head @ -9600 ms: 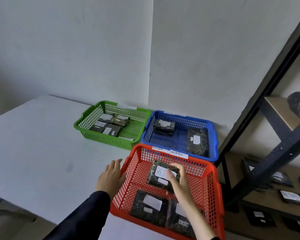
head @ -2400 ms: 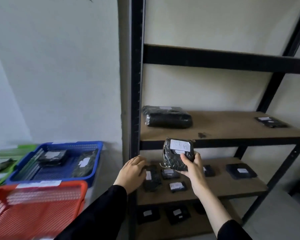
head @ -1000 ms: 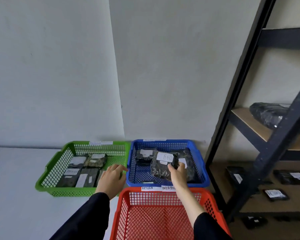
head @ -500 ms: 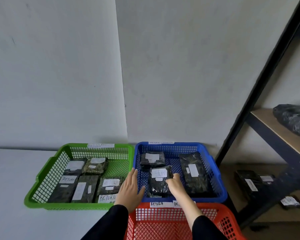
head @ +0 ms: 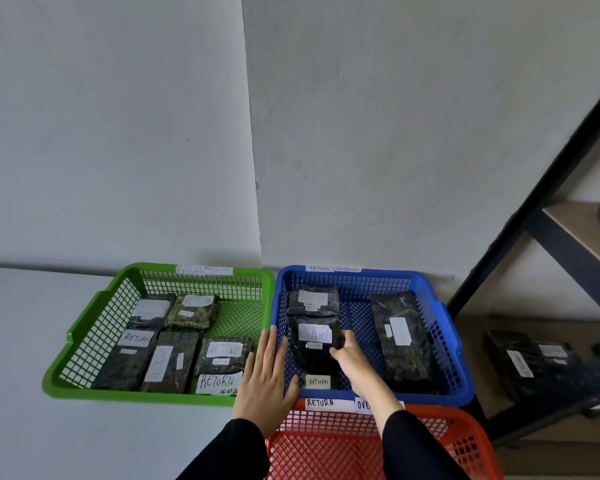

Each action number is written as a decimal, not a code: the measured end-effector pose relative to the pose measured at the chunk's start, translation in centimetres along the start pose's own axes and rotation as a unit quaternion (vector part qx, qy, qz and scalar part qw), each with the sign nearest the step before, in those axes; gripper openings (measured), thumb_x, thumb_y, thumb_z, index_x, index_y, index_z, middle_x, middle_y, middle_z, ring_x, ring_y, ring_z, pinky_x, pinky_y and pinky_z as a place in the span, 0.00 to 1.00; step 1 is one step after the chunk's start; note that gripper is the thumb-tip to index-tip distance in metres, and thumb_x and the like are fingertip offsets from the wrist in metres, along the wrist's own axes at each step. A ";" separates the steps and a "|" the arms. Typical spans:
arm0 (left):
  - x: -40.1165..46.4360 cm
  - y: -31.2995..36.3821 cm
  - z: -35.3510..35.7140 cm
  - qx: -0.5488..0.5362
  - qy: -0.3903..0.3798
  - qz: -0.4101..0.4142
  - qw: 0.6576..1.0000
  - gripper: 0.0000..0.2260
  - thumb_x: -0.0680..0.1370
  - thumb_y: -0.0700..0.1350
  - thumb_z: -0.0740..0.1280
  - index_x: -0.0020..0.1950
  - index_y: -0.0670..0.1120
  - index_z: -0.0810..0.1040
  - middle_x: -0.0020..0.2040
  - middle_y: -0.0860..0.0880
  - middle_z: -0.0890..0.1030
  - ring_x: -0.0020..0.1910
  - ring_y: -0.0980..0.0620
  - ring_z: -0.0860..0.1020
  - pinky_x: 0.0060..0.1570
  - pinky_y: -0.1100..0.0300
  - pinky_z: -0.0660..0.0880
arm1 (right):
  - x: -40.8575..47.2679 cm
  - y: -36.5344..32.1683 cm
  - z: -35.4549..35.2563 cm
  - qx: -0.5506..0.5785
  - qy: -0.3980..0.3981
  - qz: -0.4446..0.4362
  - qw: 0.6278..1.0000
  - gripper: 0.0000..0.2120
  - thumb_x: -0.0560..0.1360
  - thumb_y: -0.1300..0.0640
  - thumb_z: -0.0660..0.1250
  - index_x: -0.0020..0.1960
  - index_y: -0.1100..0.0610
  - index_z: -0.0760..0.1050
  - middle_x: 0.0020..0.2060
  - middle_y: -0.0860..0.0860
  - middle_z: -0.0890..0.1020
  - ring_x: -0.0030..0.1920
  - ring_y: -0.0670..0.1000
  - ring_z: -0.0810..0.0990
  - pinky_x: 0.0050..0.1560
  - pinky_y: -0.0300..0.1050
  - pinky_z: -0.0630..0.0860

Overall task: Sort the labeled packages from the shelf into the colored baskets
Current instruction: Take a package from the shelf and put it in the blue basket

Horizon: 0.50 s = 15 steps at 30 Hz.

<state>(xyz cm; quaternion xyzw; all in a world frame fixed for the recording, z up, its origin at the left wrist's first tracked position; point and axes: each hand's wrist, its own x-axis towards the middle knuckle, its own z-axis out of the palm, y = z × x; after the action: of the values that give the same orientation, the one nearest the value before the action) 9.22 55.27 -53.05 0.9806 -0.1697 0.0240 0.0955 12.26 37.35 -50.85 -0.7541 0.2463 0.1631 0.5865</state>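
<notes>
A black wrapped package [head: 315, 341] with a white "RETURN" label lies in the left half of the blue basket [head: 445, 329]. My right hand [head: 350, 358] reaches into that basket and pinches the package's lower right corner, thumb on top. My left hand [head: 265, 375] lies flat, fingers straight, against the blue basket's near left corner. Two more packages sit in the blue basket, one behind [head: 312, 299] and a long one on the right [head: 400, 336]. The green basket [head: 84, 327] on the left holds several labeled packages. The red basket [head: 471, 441] is nearest me, under my forearms.
The baskets stand on a white table [head: 32, 341] against a grey wall. A black metal shelf [head: 534, 209] stands to the right, with labeled packages [head: 520, 362] on its lower wooden board and a dark bundle at the frame's right edge.
I carried the package from the shelf to the baskets. Over the last second it came down to lie in the blue basket, and my left hand moved onto the basket's corner.
</notes>
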 end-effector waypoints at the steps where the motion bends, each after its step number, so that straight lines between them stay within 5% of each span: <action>1: 0.0 -0.1 0.3 0.009 0.020 0.006 1.000 0.29 0.76 0.57 0.52 0.73 0.43 0.59 0.76 0.44 0.52 0.74 0.48 0.51 0.69 0.54 0.46 | 0.2 0.1 0.0 0.000 -0.001 0.002 1.000 0.25 0.81 0.62 0.55 0.75 0.56 0.51 0.75 0.55 0.55 0.74 0.56 0.57 0.71 0.54 0.58; 7: 0.1 -0.1 0.6 0.000 0.044 0.004 0.999 0.29 0.75 0.57 0.53 0.72 0.45 0.60 0.76 0.44 0.53 0.74 0.48 0.51 0.63 0.48 0.69 | 1.0 0.5 0.5 -0.055 0.022 -0.005 0.998 0.25 0.81 0.61 0.52 0.76 0.58 0.50 0.75 0.56 0.55 0.74 0.57 0.58 0.71 0.51 0.58; 12: 0.2 -0.1 0.5 -0.005 0.044 0.013 0.999 0.28 0.74 0.56 0.54 0.72 0.46 0.61 0.76 0.45 0.50 0.74 0.48 0.50 0.59 0.47 0.72 | 1.3 0.9 1.7 -0.178 0.069 -0.009 0.981 0.26 0.79 0.60 0.58 0.73 0.61 0.51 0.71 0.60 0.58 0.70 0.61 0.61 0.68 0.53 0.64; 15: 0.2 -0.1 0.6 -0.001 0.053 0.017 0.998 0.29 0.74 0.56 0.54 0.72 0.46 0.60 0.76 0.45 0.49 0.74 0.48 0.49 0.59 0.47 0.73 | 0.6 1.1 2.2 -0.292 0.141 -0.114 0.939 0.31 0.76 0.58 0.63 0.73 0.54 0.50 0.68 0.57 0.58 0.68 0.59 0.61 0.62 0.50 0.69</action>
<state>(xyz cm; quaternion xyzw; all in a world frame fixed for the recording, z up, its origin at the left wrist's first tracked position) 9.49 55.16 -53.66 0.9747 -0.1815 0.0776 0.1049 12.22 39.21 -52.60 -0.9305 0.1804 0.0516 0.3147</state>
